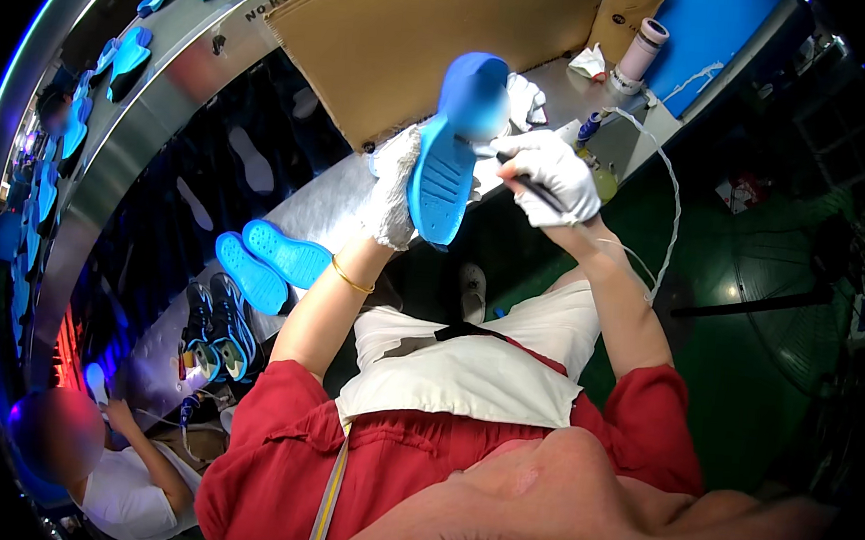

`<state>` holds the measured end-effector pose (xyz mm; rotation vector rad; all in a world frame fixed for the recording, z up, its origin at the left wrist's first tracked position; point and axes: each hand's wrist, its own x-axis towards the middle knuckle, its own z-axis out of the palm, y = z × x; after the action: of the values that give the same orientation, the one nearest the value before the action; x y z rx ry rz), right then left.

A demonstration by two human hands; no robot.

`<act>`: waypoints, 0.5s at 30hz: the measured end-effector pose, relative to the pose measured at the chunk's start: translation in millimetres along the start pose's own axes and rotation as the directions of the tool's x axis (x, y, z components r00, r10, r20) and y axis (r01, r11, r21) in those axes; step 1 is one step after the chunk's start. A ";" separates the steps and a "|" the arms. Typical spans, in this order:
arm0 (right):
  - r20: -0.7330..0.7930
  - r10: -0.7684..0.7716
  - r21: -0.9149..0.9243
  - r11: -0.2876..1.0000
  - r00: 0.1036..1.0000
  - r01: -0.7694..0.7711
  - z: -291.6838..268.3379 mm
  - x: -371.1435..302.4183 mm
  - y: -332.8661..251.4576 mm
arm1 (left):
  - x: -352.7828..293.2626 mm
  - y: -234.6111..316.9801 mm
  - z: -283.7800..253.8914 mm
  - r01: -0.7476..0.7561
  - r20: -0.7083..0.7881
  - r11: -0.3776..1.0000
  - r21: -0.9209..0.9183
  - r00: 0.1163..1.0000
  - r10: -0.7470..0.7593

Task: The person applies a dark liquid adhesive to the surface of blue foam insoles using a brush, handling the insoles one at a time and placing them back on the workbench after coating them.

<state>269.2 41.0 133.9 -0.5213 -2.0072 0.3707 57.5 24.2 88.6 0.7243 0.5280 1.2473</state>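
A blue shoe sole (pixel 443 186) is held up in front of me, its grooved end pointing down toward me. My left hand (pixel 394 189), in a white knitted glove, is closed around the sole's left side; part of its fingers are hidden behind it. Close by on the right, my right hand (pixel 549 178), also gloved in white, grips a dark pen-like tool (pixel 541 191) whose tip is near the sole's edge. Whether the tip touches the sole, I cannot tell. Behind the sole lies a crumpled white cloth or glove (pixel 527 98).
Beyond the metal bench (pixel 327 202) stands a large cardboard sheet (pixel 398 52). Two blue soles (pixel 271 261) and dark sneakers (pixel 220 325) lie left. A pink tumbler (pixel 643 46) and white cable (pixel 668 176) are right. More soles line the curved rack (pixel 131 60); another person (pixel 136 490) works lower left.
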 end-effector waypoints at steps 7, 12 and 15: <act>-0.045 0.014 0.056 0.998 0.999 -0.011 -41.0 24.4 -51.0 | -4.7 86.0 46.5 -0.147 0.040 0.986 0.078 0.989 0.144; -0.068 0.196 0.205 0.962 0.978 -0.179 -49.2 19.2 -64.0 | 72.0 214.2 85.5 -0.253 0.153 0.919 -0.303 0.939 0.308; -0.078 0.269 0.314 0.921 0.960 -0.232 -53.7 19.3 -70.4 | 137.7 269.0 77.0 -0.397 0.007 0.893 -0.211 0.913 0.408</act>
<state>294.2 -7.7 206.2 -0.5921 -1.7291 0.7741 -29.5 182.0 343.2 0.7083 0.2020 1.6395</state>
